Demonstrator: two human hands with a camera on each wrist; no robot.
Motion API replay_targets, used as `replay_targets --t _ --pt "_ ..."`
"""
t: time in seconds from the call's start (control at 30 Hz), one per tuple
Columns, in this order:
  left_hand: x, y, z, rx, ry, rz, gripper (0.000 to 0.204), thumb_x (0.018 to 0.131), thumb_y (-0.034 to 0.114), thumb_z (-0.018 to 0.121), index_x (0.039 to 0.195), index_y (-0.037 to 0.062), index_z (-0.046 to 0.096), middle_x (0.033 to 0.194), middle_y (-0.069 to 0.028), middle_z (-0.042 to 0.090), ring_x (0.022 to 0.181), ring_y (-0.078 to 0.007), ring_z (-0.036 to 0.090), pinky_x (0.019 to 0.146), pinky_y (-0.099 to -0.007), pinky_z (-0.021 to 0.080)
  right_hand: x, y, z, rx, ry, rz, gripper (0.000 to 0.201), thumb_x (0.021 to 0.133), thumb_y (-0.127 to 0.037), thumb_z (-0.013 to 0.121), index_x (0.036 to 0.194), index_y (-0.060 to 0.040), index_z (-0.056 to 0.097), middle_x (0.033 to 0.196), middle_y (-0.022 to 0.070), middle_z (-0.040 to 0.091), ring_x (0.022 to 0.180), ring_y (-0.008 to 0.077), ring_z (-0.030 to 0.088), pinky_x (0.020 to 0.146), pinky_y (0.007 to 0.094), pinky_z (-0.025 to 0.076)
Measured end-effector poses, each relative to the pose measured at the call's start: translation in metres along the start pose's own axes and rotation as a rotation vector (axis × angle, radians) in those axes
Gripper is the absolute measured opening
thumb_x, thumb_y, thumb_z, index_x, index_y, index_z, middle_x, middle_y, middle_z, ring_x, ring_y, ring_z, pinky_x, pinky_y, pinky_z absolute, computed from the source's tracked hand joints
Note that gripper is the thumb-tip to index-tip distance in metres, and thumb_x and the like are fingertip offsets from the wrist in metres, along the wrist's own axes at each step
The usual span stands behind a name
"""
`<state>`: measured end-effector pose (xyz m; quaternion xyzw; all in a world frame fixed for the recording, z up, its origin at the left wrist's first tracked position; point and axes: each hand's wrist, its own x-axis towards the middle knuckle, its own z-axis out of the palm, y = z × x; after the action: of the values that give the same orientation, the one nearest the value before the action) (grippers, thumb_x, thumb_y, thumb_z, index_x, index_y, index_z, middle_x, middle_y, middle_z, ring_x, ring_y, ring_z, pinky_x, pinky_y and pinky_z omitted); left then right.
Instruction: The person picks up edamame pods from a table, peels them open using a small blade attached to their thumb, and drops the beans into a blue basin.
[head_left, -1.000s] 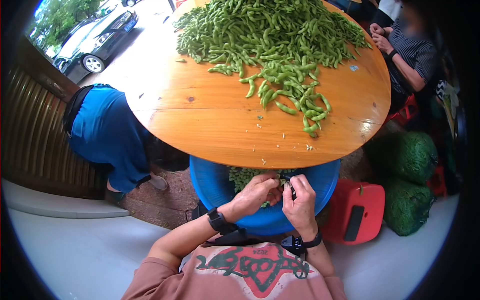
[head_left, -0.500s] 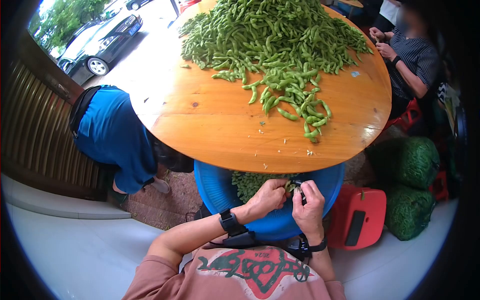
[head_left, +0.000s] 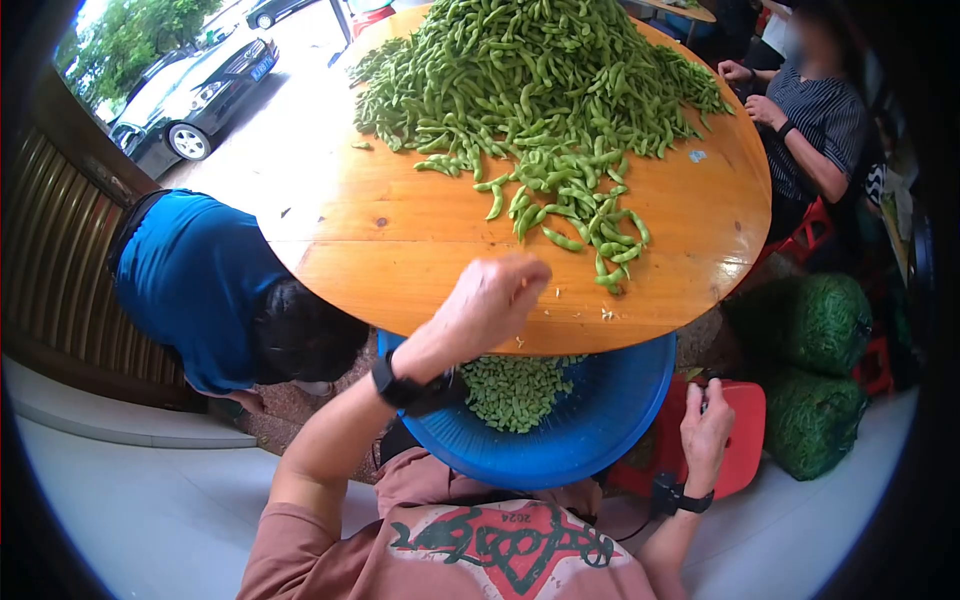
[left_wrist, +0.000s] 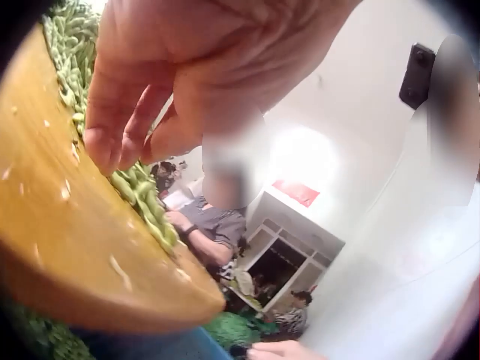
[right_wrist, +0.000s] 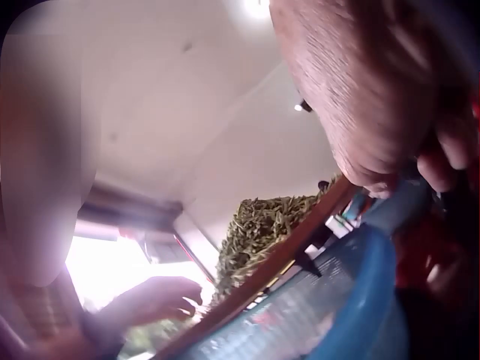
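In the head view my left hand [head_left: 490, 305] is over the near part of the wooden table, short of the loose green soybean pods [head_left: 605, 225] that trail off a large heap. The left wrist view shows its fingers pointing down, slightly bent, with pods [left_wrist: 144, 196] just beyond the fingertips; nothing shows held. My right hand [head_left: 706, 440] is out to the right above the red stool [head_left: 742, 425], fingers curled around a small black object [head_left: 704, 394] of unclear kind. Between my arms, a blue basin [head_left: 600, 445] holds shelled beans [head_left: 515, 393].
The round wooden table [head_left: 400, 270] overhangs the basin's far side. Green net sacks [head_left: 815, 415] stand at the right, beyond the stool. A person in blue [head_left: 200, 280] bends down at the left. Another person in stripes [head_left: 820, 130] sits at the table's right side.
Both hands were together over the basin. The left has moved forward over the table, the right outward over the red stool. The person in blue has bent lower.
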<state>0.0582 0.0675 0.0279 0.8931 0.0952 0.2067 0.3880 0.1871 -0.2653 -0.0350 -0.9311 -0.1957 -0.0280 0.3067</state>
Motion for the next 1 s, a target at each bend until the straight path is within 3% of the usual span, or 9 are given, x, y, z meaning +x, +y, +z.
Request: replay_targets --t 0.13,0.37,0.47,0.67,0.73,0.8,0.87,0.93,1.0 --pt "0.049 -0.040 0.015 0.156 0.099 0.118 0.016 0.089 0.007 0.061 0.102 0.0025 0.068 0.090 -0.0160 0.063 0.081 -0.0342 0.064 0.075 -0.0419 0.052 -0.008 -0.005 0.016 0.903 -0.373 0.434 0.021 0.094 -0.020 0.068 0.087 -0.0050 0.054 0.063 -0.0039 0.045 0.048 0.0029 0.038 0.040 0.0225 0.029" --pt "0.069 -0.045 0.030 0.346 -0.032 0.054 0.015 0.082 0.009 0.067 0.096 0.0051 0.069 0.098 -0.0134 0.061 0.091 -0.0360 0.063 0.079 -0.0458 0.051 -0.014 -0.011 0.008 1.065 -0.467 0.500 0.016 0.091 -0.016 0.071 0.098 -0.0079 0.059 0.068 -0.0091 0.045 0.046 -0.0026 0.033 0.038 0.0158 0.023" --pt "0.056 -0.028 0.030 0.373 -0.017 0.066 0.014 0.081 0.008 0.068 0.093 0.0041 0.064 0.095 -0.0151 0.060 0.087 -0.0375 0.063 0.074 -0.0471 0.051 -0.019 -0.021 -0.006 1.040 -0.448 0.465 0.014 0.091 -0.015 0.070 0.096 -0.0075 0.059 0.068 -0.0091 0.046 0.045 -0.0028 0.032 0.038 0.0159 0.023" --pt "-0.005 0.039 0.041 -0.195 -0.034 0.106 0.019 0.084 0.008 0.069 0.095 0.0030 0.055 0.075 -0.0163 0.063 0.070 -0.0359 0.065 0.062 -0.0416 0.052 -0.019 -0.004 -0.009 0.684 -0.510 0.475 0.014 0.090 -0.013 0.071 0.091 -0.0045 0.060 0.065 -0.0042 0.048 0.048 0.0045 0.040 0.041 0.0232 0.031" --pt "-0.024 0.048 0.039 -0.368 -0.165 0.030 0.019 0.086 0.007 0.071 0.095 0.0032 0.055 0.073 -0.0101 0.063 0.064 -0.0228 0.064 0.057 -0.0354 0.050 -0.021 -0.006 -0.009 0.021 -0.058 -0.031 0.017 0.091 -0.014 0.069 0.096 0.0000 0.061 0.065 -0.0014 0.049 0.053 0.0089 0.046 0.047 0.0279 0.037" --pt "-0.040 0.048 0.047 -0.503 -0.179 -0.079 0.018 0.088 0.007 0.071 0.094 0.0038 0.055 0.073 -0.0063 0.062 0.063 -0.0159 0.061 0.056 -0.0312 0.049 -0.016 -0.028 -0.012 0.023 0.159 -0.146 0.020 0.092 -0.014 0.066 0.102 0.0028 0.060 0.065 0.0011 0.051 0.058 0.0115 0.049 0.052 0.0314 0.041" --pt "-0.048 0.047 0.053 -0.649 -0.207 -0.178 0.017 0.089 0.007 0.072 0.093 0.0044 0.056 0.073 -0.0026 0.062 0.063 -0.0090 0.059 0.054 -0.0271 0.047 -0.011 -0.054 -0.020 0.518 -0.191 0.184 0.017 0.095 -0.014 0.062 0.102 0.0012 0.062 0.068 0.0001 0.053 0.057 0.0083 0.048 0.050 0.0282 0.039" --pt "-0.053 0.043 0.057 -1.055 -0.227 -0.487 0.014 0.092 0.006 0.071 0.092 0.0052 0.057 0.075 0.0017 0.061 0.065 -0.0034 0.057 0.053 -0.0220 0.046 -0.010 -0.081 -0.013 0.801 -0.471 0.234 0.015 0.098 -0.013 0.057 0.103 0.0001 0.062 0.069 -0.0022 0.051 0.056 0.0049 0.046 0.049 0.0237 0.037" --pt "-0.057 0.034 0.063 -1.069 -0.154 -0.463 0.013 0.092 0.006 0.070 0.091 0.0045 0.057 0.075 -0.0005 0.061 0.064 -0.0069 0.059 0.053 -0.0221 0.047 -0.005 -0.109 -0.003 1.073 -0.672 0.258 0.015 0.100 -0.012 0.054 0.105 0.0000 0.062 0.070 -0.0046 0.048 0.056 0.0022 0.042 0.048 0.0202 0.034"
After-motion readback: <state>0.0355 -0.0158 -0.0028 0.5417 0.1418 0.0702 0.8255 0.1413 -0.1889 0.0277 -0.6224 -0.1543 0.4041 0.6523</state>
